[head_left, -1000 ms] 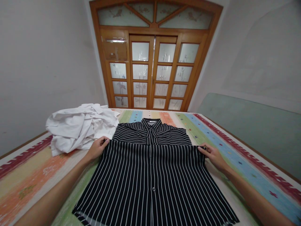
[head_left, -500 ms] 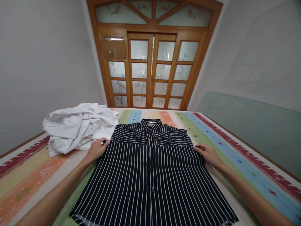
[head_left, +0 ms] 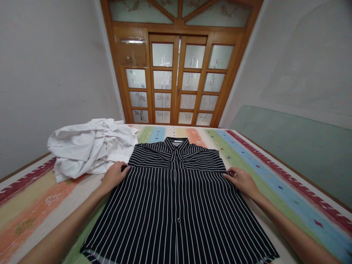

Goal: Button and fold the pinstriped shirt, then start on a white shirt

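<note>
A black shirt with white stripes (head_left: 176, 205) lies front up, its collar pointing away from me and its hem toward me. The sleeves are folded inward across the chest, where their stripes run sideways. My left hand (head_left: 114, 176) pinches the shirt's left edge just below the folded sleeve. On the opposite edge, at about the same height, my right hand (head_left: 243, 180) pinches the cloth between thumb and fingers. Beyond my left hand sits a crumpled heap of white cloth (head_left: 88, 148), close to the shirt's shoulder.
Under everything is a multicoloured striped cover (head_left: 35, 209) on a flat surface. A pale green panel (head_left: 288, 146) stands along the right side. Wooden doors with glass panes (head_left: 176, 80) are at the far end, between white walls.
Both hands have stayed at the shirt's sides. My right thumb has come slightly inward over the edge, and the fingers of my left hand have shifted a little. The shirt looks the same.
</note>
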{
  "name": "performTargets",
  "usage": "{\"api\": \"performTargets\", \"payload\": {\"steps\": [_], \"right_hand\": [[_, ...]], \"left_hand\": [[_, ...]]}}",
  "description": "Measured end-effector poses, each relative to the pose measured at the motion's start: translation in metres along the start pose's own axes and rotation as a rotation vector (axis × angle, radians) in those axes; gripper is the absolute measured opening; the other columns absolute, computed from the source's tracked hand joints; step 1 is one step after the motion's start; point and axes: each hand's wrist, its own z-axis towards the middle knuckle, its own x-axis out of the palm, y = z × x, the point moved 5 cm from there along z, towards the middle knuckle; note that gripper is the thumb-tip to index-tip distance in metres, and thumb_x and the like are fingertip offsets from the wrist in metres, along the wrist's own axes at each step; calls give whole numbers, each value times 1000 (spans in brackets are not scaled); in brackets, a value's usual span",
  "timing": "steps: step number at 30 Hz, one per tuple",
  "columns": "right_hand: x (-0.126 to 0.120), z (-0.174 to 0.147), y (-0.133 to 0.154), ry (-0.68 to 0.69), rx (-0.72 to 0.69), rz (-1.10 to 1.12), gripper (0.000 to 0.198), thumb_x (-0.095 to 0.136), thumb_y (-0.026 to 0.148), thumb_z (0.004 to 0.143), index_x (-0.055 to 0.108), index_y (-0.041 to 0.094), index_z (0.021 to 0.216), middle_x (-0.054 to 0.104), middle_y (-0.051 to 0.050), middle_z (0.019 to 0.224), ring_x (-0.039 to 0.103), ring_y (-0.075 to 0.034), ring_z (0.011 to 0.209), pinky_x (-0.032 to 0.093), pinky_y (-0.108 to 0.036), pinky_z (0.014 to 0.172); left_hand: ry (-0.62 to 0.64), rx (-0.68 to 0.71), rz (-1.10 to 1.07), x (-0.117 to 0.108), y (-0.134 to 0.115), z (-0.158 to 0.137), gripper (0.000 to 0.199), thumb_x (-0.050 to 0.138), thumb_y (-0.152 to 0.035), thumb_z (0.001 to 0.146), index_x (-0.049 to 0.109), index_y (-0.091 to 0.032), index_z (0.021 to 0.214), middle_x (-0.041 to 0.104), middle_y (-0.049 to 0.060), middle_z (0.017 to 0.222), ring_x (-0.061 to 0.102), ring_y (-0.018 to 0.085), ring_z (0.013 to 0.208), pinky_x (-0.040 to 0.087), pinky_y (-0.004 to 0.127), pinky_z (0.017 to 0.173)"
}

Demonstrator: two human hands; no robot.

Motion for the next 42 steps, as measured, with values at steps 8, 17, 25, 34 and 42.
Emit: {"api": "performTargets", "payload": {"steps": [8,17,25,34,42], "right_hand": [[-19,1,17,-130,-172,-15,31,47,47,84,65,23,93,65,-10,109,58,-31,105,44,-45,95],[16,-8,60,94,-340,58,51,36,53,96,61,20,126,43,-9,145,35,-30,136,20,-53,116],[49,-10,25,250,-264,-47,65,28,62,95,41,23,146,24,-6,154,17,-31,142,20,-55,115],[53,-12,24,188,-256,-123,63,24,60,97,44,23,144,27,-7,154,19,-30,142,21,-54,114],[17,-29,21,-101,-217,-107,55,34,55,94,50,17,131,49,-15,134,41,-33,128,33,-50,108]], "left_hand": [[-168,193,-79,-21,-18,-5,28,50,-36,80,60,-17,98,62,12,104,59,30,99,46,45,92],[150,374,-75,10,-53,-19,53,43,-54,89,61,-17,123,49,12,143,41,28,135,31,44,112],[213,368,44,38,-24,-27,66,32,-56,93,41,-15,144,34,11,152,31,27,141,24,45,116],[152,434,137,37,-26,-29,60,31,-51,96,38,-16,145,36,9,152,33,25,140,31,45,114],[-38,232,-66,0,-19,-41,56,39,-49,90,48,-13,133,51,16,139,45,31,131,35,51,109]]}}
